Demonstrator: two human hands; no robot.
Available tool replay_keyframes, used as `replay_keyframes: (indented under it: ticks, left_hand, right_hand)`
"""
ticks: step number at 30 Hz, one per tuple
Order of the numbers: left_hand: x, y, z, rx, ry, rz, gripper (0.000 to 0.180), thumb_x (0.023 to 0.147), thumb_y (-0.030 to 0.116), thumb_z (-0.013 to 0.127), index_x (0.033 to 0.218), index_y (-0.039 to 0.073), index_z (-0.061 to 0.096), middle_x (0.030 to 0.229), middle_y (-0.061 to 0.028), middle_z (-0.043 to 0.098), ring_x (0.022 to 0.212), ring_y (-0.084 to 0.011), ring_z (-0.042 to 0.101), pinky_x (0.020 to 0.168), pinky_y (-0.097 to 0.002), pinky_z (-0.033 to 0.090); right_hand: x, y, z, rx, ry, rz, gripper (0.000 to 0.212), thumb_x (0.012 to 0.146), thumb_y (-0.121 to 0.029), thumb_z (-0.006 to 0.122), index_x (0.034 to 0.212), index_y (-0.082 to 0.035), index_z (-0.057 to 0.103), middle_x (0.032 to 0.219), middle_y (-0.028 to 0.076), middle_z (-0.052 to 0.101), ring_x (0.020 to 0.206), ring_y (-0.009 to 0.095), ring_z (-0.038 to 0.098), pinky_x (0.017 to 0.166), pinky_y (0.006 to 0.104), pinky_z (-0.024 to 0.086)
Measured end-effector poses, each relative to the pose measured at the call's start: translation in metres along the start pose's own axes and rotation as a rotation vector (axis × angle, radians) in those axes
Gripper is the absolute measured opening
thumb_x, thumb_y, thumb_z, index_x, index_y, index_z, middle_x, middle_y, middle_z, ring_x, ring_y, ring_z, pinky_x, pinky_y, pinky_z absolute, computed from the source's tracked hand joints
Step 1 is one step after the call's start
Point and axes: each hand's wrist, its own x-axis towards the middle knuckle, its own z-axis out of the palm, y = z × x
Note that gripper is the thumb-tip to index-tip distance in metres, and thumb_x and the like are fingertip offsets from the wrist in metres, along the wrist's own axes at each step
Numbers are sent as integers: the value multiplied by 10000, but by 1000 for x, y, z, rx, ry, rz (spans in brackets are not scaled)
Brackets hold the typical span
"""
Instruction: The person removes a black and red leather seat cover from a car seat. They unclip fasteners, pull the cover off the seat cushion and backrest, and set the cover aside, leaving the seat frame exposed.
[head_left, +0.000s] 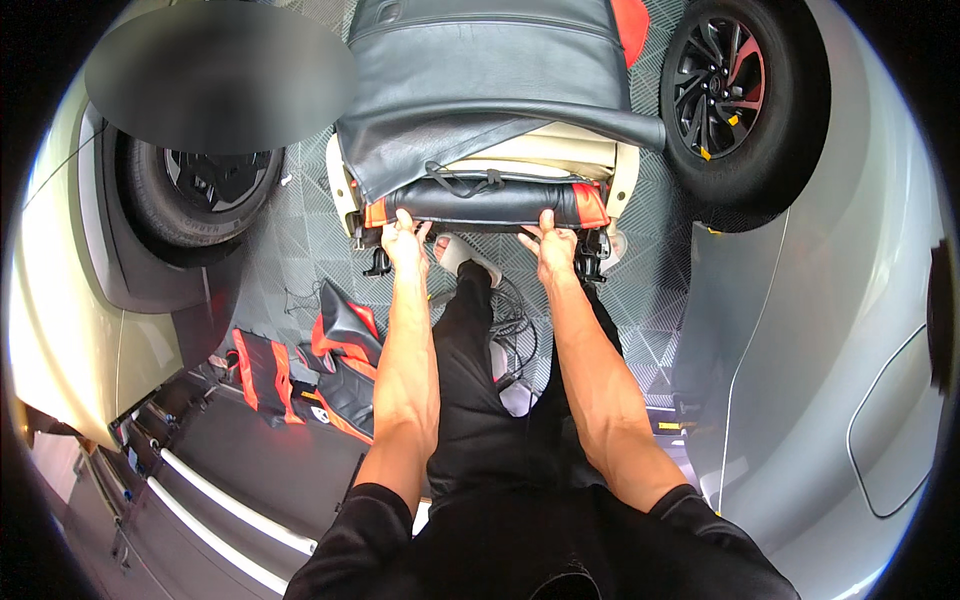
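Note:
Ahead of me stands a car seat with a beige base [622, 180], partly draped in a loose black seat cover [490, 65]. Along its near edge runs a black padded section of the cover with red ends [480, 202]. At the left end of that section, my left hand [405, 245] has its thumb on top and its fingers curled underneath. My right hand [553, 250] grips the same edge farther right, thumb up, a finger or two sticking out sideways. The fingertips of both hands are hidden below the edge. A black strap [465, 180] lies loose above the padded section.
Black and red cover pieces [345, 365] lie on the floor to my left. Cables [515, 325] coil between my feet. A pale car with a wheel [205, 190] is at left; a grey car with another wheel [720, 90] stands close at right. White rails [235, 510] lie lower left.

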Motion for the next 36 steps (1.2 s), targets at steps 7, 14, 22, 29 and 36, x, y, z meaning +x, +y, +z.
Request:
replay_keyframes:
  ticks: [7,14,22,29,36]
  left_hand:
    - [6,6,-6,258,-83,31,269,1035,270,663,1019,34,535,1029,-108,695,913,-228,713,730,-373,647]
    - [1,11,-8,272,-124,12,329,1019,298,682,1070,14,524,1020,-109,679,892,-213,724,727,-327,640]
    - [4,-2,4,106,-74,24,252,1030,198,668,1120,15,522,976,-124,698,756,-207,718,648,-318,620]
    - [5,-10,22,81,-48,236,217,1051,161,619,1190,10,551,950,-97,685,756,-199,706,673,-355,641]
    - [2,-14,25,49,-31,250,197,1053,161,616,1191,28,566,999,-103,719,782,-195,717,688,-332,628]
  right_hand:
    - [6,12,1,-39,93,-79,370,994,-347,715,1105,-33,554,1078,145,701,914,275,739,673,385,635]
    - [-7,10,2,-81,59,-109,425,1026,-415,648,1096,-11,534,1081,148,703,886,260,741,629,349,614]
    - [5,5,-10,-200,-60,-110,485,1035,-482,598,1139,-10,553,1072,144,717,886,241,737,642,344,598]
    - [19,0,-14,-248,-231,-144,526,1047,-489,568,1193,14,609,1100,154,746,859,212,735,628,318,592]
    - [27,-4,-19,-369,-371,-212,609,1039,-565,513,1171,21,612,1117,188,758,853,196,725,655,317,587]
